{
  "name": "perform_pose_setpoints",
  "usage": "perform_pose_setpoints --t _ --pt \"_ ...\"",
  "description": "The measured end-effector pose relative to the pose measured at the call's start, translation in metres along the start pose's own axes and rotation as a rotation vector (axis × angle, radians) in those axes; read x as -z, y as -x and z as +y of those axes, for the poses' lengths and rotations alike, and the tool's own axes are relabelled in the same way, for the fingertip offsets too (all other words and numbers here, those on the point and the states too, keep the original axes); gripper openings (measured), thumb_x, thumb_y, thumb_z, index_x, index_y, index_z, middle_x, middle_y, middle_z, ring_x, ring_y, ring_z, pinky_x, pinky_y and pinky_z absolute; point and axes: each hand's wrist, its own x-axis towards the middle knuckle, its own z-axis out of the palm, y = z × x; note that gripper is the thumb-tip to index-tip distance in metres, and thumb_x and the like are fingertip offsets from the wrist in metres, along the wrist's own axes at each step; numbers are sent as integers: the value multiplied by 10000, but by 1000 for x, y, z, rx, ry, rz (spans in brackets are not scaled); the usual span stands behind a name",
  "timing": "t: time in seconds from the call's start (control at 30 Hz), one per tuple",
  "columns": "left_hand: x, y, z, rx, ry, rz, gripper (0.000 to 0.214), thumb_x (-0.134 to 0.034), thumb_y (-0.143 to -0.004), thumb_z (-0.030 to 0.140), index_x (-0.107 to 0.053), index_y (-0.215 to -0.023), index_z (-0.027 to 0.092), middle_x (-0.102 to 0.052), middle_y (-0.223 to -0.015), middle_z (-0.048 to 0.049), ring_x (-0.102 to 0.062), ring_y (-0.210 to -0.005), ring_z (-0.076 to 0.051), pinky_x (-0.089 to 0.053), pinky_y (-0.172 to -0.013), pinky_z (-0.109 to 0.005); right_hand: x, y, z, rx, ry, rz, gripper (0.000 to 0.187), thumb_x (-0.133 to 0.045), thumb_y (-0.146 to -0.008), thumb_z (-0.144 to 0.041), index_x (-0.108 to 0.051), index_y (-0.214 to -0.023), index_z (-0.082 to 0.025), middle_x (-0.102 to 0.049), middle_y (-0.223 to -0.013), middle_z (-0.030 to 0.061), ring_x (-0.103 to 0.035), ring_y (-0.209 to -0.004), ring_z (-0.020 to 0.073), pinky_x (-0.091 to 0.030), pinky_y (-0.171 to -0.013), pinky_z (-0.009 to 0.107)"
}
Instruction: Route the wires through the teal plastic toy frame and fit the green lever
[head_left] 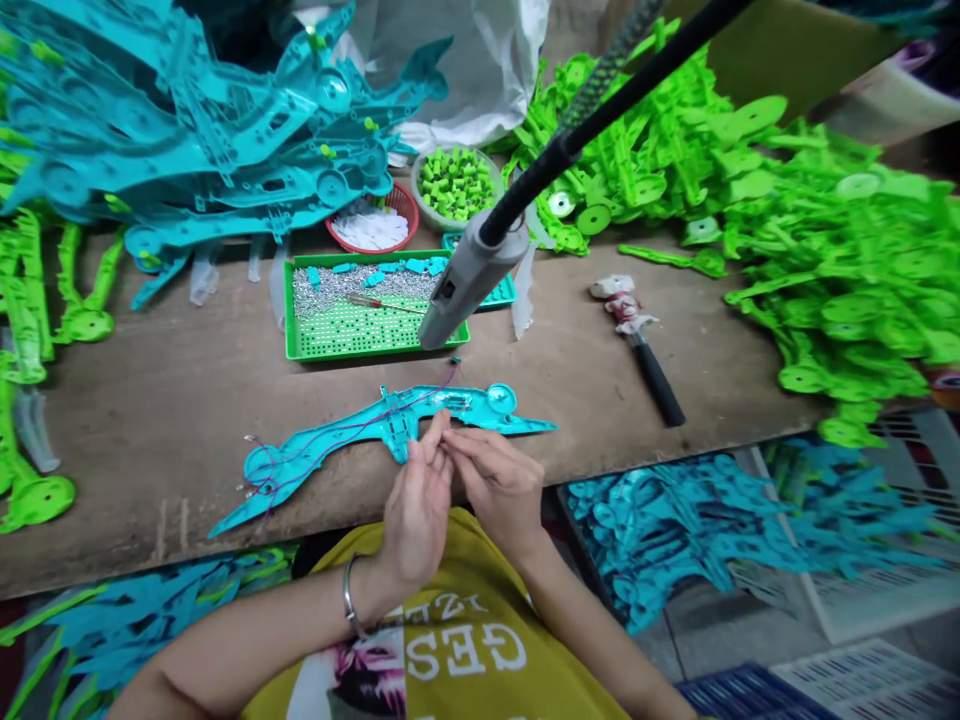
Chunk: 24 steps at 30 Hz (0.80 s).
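From the head camera, the person's two hands meet over the middle of a long teal plastic part (390,425) lying flat on the wooden bench (165,520), near its front edge. The left hand (416,510), a metal bangle (349,597) at its wrist, stands on edge, with its fingers raised toward the part. The right hand (499,490) comes in from the other side, thumb and forefinger drawn together, and its fingertips (450,440) all but touch the left hand's. Something fine may lie between them, but I can't tell whether either hand is gripping anything. A purple wire (352,440) runs along the part and past its far end. Working with the fingertips, close to the plastic, suits a wire this thin. Beyond the part sit a green tray (375,352) of screws (352,290) and a hanging grey tool (469,280). To the right lies a black-handled hammer (656,380), with heaps of green parts (847,260) further back, and a teal stack (187,130) rises on the left.
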Motion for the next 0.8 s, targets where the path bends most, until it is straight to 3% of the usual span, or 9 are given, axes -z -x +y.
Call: perform_pose_setpoints --t 0.23,0.33,0.63,0.8 --pt "11 4 -11 -57 -211 -83 639 -334 -959 643 -336 -1517 332 -165 -1648 52 -105 -1525 -164 -119 -1250 -316 -2 -5 -14 -123 -41 15 247 -648 -848 -116 -748 -1017 -266 -781 -981 36 -749 -875 201 -635 -808 347" --pt "13 6 -14 -80 -213 -106 626 -297 -974 627 -297 -1528 334 -135 -1652 52 -101 -1526 -169 -120 -1252 -318 -4 -6 -14 -149 -54 31 208 -644 -845 -114 -756 -947 -257 -781 -933 35 -746 -836 188 -630 -777 331" --pt "-3 -3 -2 -14 19 -8 632 -431 -921 663 -540 -1398 264 -358 -1583 -49 -262 -1489 -212 -206 -1232 -359 0 -4 3 -265 -172 11 185 -663 -850 -116 -760 -929 -253 -764 -930 25 -726 -862 159 -604 -809 302" --pt "-2 -4 0 9 49 13 629 -469 -912 652 -574 -1365 230 -376 -1572 -74 -314 -1469 -215 -239 -1221 -351 1 -7 4 -206 -80 -61 202 -659 -866 -141 -764 -1003 -246 -727 -971 54 -707 -882 160 -602 -801 302"
